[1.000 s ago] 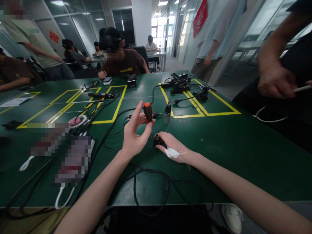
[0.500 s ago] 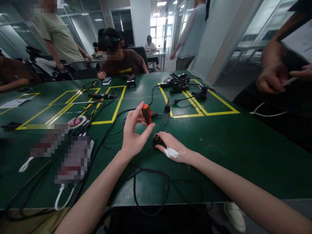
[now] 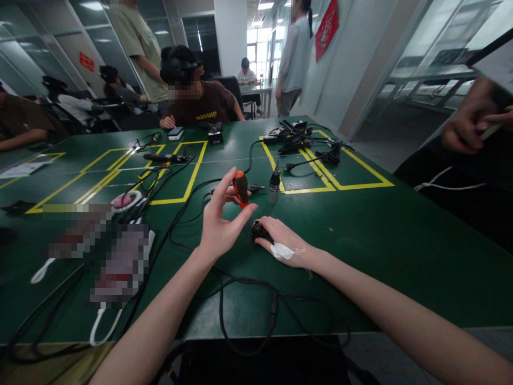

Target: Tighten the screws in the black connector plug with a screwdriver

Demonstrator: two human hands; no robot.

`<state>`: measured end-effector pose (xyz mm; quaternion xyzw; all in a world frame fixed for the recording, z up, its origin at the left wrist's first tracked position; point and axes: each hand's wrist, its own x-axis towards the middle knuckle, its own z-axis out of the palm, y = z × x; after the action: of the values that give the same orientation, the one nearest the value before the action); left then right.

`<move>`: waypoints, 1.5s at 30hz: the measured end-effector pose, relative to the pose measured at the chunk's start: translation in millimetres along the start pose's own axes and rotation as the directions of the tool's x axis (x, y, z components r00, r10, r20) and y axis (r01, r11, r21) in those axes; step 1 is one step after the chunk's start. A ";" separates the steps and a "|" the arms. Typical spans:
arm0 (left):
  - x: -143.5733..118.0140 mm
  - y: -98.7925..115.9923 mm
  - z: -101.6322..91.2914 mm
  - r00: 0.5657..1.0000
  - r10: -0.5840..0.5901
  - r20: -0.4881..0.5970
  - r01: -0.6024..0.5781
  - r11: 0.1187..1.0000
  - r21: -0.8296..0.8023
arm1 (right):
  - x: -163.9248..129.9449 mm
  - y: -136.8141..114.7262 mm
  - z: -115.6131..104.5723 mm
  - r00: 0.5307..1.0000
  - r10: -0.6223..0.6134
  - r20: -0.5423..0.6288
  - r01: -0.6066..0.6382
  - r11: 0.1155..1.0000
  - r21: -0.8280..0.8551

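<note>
An orange-and-black screwdriver (image 3: pixel 241 188) is pinched by its handle in my left hand (image 3: pixel 221 216), its shaft pointing down toward a small black part. My right hand (image 3: pixel 282 238) grips that black cylindrical part (image 3: pixel 257 230) low over the green table, and a metal ring shows at its top. Part of it is hidden by my fingers. White tape covers the back of the right wrist. Just beyond my hands a black-and-clear pointed tool (image 3: pixel 274 183) stands upright. Behind the screwdriver lies another thin dark tool, partly covered by my left hand.
Black cables (image 3: pixel 248 283) loop across the table (image 3: pixel 380 267) near its front edge. Two blurred devices (image 3: pixel 122 262) lie at the left. A pile of black cords and plugs (image 3: pixel 294 136) sits among yellow tape lines. One person sits opposite; another person's hands (image 3: pixel 467 125) are at the right.
My hands stay almost in place, with the screwdriver shifting very slightly. In the background, standing people have moved, and the person at the right has shifted a little outward.
</note>
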<state>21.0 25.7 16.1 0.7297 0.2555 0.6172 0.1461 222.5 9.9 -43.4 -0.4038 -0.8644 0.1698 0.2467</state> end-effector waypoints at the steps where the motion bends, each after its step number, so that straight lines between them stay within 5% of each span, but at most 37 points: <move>1: -0.3 -0.7 0.5 1.000 -0.005 -0.009 0.005 1.000 0.001 | 0.0 0.1 0.2 1.000 -0.001 -0.001 0.001 1.000 -0.001; 9: -1.7 2.5 1.3 0.999 -0.013 0.036 0.016 0.994 -0.107 | -0.2 -1.3 -1.1 1.000 -0.013 0.002 0.013 1.000 -0.004; 17: 0.0 -1.3 1.0 1.000 0.006 -0.015 -0.006 1.000 0.005 | 0.1 -1.5 -1.2 1.000 0.007 0.017 -0.007 1.000 -0.005; 25: 0.9 2.6 -0.8 0.999 -0.001 0.051 0.006 0.994 -0.106 | -0.2 -3.3 -2.7 1.000 0.015 0.028 -0.015 1.000 0.000; 45: 1.2 3.5 -0.6 0.999 0.009 0.046 -0.006 0.998 -0.068 | 0.7 -2.8 -1.8 1.000 0.004 0.010 -0.004 1.000 0.004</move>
<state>21.3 23.5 19.1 0.7395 0.2283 0.6088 0.1743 221.3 8.9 -40.3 -0.4041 -0.8646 0.1741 0.2427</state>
